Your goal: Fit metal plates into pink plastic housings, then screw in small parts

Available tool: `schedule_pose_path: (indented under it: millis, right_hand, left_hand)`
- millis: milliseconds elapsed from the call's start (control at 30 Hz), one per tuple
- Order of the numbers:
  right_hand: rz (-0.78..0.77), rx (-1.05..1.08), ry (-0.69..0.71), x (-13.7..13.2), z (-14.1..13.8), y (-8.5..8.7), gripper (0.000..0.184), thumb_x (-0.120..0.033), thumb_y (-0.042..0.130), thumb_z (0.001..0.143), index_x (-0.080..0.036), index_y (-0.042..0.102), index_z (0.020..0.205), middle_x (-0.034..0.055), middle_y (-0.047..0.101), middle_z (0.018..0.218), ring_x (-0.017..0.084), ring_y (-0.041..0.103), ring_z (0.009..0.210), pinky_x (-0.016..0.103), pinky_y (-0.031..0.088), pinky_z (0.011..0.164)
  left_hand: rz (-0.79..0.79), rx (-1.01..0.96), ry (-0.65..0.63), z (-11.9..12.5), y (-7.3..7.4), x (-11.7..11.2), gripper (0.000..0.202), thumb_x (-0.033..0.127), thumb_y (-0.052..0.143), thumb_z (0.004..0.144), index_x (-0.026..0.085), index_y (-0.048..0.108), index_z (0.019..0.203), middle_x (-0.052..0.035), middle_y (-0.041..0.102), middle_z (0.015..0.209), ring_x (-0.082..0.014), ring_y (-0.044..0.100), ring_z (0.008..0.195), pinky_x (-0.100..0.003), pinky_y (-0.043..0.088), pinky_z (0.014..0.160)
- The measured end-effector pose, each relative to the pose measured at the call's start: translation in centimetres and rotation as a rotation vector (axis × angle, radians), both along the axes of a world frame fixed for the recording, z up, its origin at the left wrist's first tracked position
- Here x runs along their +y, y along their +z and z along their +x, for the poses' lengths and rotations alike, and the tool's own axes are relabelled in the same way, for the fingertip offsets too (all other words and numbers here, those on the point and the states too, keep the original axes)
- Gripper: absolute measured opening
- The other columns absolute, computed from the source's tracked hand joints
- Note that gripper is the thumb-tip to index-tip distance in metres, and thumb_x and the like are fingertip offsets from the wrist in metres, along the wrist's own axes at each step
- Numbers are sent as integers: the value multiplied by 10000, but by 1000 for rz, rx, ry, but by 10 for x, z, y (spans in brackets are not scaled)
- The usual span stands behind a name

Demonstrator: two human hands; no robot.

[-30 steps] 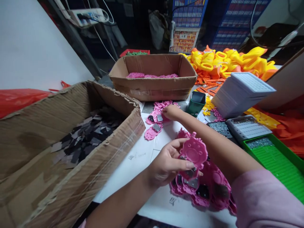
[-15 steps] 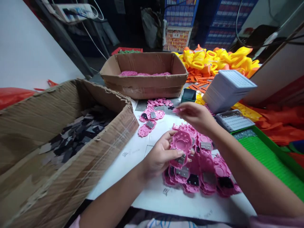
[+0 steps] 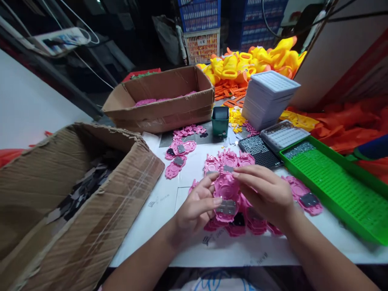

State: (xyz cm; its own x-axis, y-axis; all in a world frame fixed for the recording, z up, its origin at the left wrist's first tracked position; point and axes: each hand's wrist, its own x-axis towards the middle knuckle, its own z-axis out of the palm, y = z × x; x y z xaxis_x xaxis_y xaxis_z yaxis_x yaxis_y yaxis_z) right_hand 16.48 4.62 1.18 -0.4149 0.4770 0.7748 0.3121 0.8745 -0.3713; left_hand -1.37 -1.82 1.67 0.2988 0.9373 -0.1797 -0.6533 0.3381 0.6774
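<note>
Our left fingers (image 3: 212,190) pinch a pink shell (image 3: 226,196) from its left edge, thumb across the near face just beside the small grey chip (image 3: 226,207) seated at its near end. Our right fingertips (image 3: 239,174) close on the same shell from the right and far side, so both hands grasp it between them, just above the table (image 3: 169,202).

The shell sits upright between the two grips, its long axis running near to far, chip end towards us and rounded head end away. It lies directly between the hands; neither has to reach, though the left hand (image 3: 195,210) carries more of it and the right hand (image 3: 268,194) arches over the far edge.

Both wrists are low. The left forearm comes in from the near left, palm turned right; the right forearm comes in from the near right, palm down, fingers curled.

Under and around the hands lies a heap of pink shells (image 3: 251,220), more with chips to the far left (image 3: 178,155). A green tray (image 3: 333,190) runs along the right, a dark tray (image 3: 260,151) and a white stack (image 3: 268,99) beyond it, a teal cup (image 3: 220,120) further off. A big box (image 3: 75,210) of grey chips stands near left; a second box (image 3: 163,101) of pink parts stands far.
</note>
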Motion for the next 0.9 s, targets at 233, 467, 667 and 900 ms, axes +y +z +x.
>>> schedule_pose_path:
  millis: [233, 467, 667, 900]
  right_hand:
    - [88, -128, -23, -2, -2, -16, 225, -88, 575, 821, -93, 636, 1037, 164, 671, 1002, 212, 627, 919, 390, 565, 756]
    - [175, -100, -9, -3, 1, -15, 263, -36, 574, 791, -73, 627, 1046, 179, 681, 989, 234, 631, 927, 402, 561, 768]
    - [104, -33, -41, -5, -4, -18, 214, -48, 623, 764, -95, 645, 972, 152, 683, 944, 217, 632, 902, 381, 553, 781]
    - [125, -43, -5, -7, -4, -20, 232, -55, 650, 745, -96, 637, 974, 143, 693, 954, 224, 637, 896, 400, 555, 754]
  left_hand:
    - [-22, 22, 24, 5, 0, 2, 406, 136, 668, 759, 194, 558, 1146, -52, 658, 984, -120, 644, 795, -224, 516, 738]
    - [-102, 39, 83, 7, -5, 3, 360, 131, 666, 794, 213, 593, 1136, -18, 672, 936, -90, 640, 782, -187, 514, 722]
    - [-142, 81, 102, 12, -3, -1, 443, 176, 739, 738, 224, 587, 1151, -12, 672, 934, -95, 633, 800, -190, 498, 740]
    - [-83, 169, 114, 13, -3, -2, 369, 295, 750, 733, 186, 570, 1036, 0, 641, 792, -102, 601, 688, -219, 471, 678]
